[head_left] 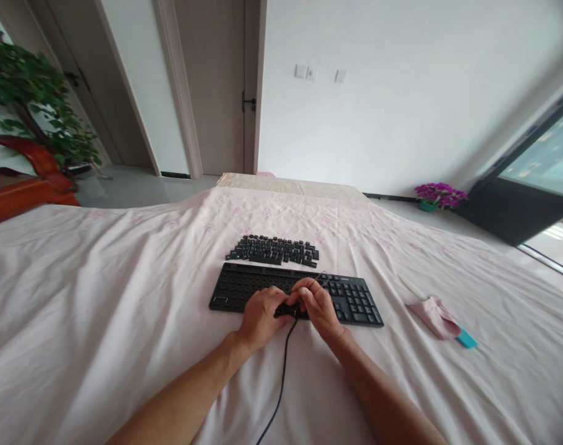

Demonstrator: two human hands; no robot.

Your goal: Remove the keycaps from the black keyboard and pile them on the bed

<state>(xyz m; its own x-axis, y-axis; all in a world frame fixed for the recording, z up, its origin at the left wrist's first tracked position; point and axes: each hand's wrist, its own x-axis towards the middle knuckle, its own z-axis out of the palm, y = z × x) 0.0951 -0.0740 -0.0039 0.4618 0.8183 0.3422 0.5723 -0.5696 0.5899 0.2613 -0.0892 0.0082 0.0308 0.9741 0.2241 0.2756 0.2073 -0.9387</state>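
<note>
A black keyboard [355, 296] lies on the pale pink cloth. Keycaps are off its left and middle part, while the number pad on the right still has them. My left hand [262, 312] is closed over the keyboard's front middle, fingertips against a small dark piece [285, 309] that is mostly hidden. Beside it, my right hand [316, 303] pinches a thin wire tool [325, 275], whose loop sticks up past the fingers. The fingertips of both hands nearly meet. Loose black keycaps [272, 250] lie in rows behind the keyboard. A black cable [283, 371] runs from under my hands towards me.
To the right lie a pink cloth [434, 316], a pale stick [411, 287] and a blue-green piece [466, 337], perhaps a brush. The pink sheet [123, 296] is wrinkled. Beyond are a wooden chair [35, 167], a plant [35, 93] and purple flowers [441, 194].
</note>
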